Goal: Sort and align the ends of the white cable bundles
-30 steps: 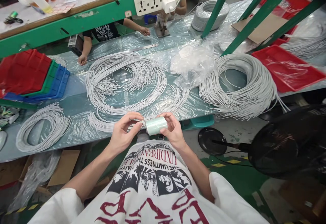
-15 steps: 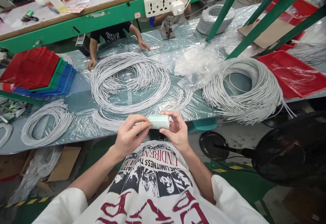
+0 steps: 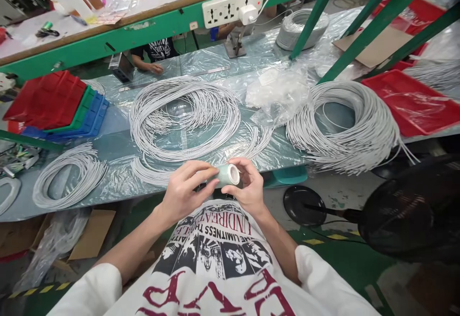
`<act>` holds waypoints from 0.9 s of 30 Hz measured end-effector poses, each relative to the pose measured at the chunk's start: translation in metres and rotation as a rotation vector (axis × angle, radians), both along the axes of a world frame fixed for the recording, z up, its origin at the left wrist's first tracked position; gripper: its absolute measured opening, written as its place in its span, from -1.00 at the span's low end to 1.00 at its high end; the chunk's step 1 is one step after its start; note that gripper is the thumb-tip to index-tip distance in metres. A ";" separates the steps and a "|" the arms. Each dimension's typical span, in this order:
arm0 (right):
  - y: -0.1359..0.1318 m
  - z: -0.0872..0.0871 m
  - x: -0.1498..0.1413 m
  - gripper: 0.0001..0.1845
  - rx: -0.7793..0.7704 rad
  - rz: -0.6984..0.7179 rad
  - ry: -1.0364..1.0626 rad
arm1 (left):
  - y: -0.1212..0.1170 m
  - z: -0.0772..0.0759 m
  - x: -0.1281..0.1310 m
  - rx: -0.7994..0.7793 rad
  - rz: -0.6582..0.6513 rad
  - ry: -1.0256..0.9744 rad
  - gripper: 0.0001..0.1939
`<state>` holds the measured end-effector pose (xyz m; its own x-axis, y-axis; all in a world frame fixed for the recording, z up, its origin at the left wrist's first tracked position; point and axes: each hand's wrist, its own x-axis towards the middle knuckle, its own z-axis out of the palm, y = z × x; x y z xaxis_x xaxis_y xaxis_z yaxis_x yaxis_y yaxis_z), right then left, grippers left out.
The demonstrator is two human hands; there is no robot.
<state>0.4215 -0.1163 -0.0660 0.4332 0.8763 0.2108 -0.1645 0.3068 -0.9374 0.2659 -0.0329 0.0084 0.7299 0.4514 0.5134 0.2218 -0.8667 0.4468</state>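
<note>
A pale green roll with a hollow white core is held up in front of my shirt, by the near edge of the table. My left hand pinches its left end between thumb and fingers. Around the right end curve the thumb and fingers of my right hand; the core's opening is turned partly toward me. Just beyond the roll, a small bundle of grey-white wires lies on the plastic-covered table, partly behind my left hand. A large wire coil lies farther back.
More wire coils lie at the right and left. Stacked bins stand at the left, a red tray at the right. A power strip hangs on the green rail. A black fan stands right. A person sits opposite.
The roll has turned so that its right end now faces me and shows the hollow core. Across the table, the other person's hands have drawn back from the wire coil.
</note>
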 end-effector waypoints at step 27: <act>-0.003 -0.001 0.004 -0.39 -0.012 -0.021 -0.242 | 0.005 0.003 -0.002 -0.065 -0.007 0.085 -0.91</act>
<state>0.4260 -0.1196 -0.0673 0.3900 0.8706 0.3000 0.0716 0.2961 -0.9525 0.2636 -0.0282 0.0113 0.7724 0.4768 0.4197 0.2555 -0.8381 0.4820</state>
